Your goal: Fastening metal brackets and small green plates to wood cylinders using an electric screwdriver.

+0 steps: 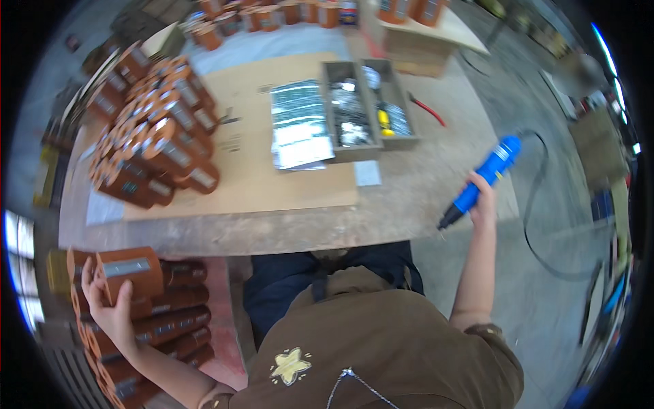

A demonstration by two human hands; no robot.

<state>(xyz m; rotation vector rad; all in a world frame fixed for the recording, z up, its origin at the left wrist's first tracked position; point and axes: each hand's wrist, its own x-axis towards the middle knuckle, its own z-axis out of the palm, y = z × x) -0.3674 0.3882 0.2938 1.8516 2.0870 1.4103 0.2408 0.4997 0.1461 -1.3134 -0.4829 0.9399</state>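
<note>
My right hand [481, 196] is closed round a blue electric screwdriver [492, 169] with a black tip and a cord at its rear. The tool is tilted, tip down, over the right front edge of the table. Off the table's left front, my left hand [109, 303] grips an orange-brown block-shaped part [139, 269] with a pale metal plate on its face. Fingers lie on its far side and the thumb on its near face. Below that hand lies a stack of similar orange-brown cylinders [170, 327].
Many orange parts [170, 146] are piled on the table's left. On the cardboard [252, 191] lie printed sheets [300, 126]. Two grey bins [354, 153] hold small metal pieces, with a yellow-handled tool [385, 123] in one. A red-handled tool [429, 111] lies beside them.
</note>
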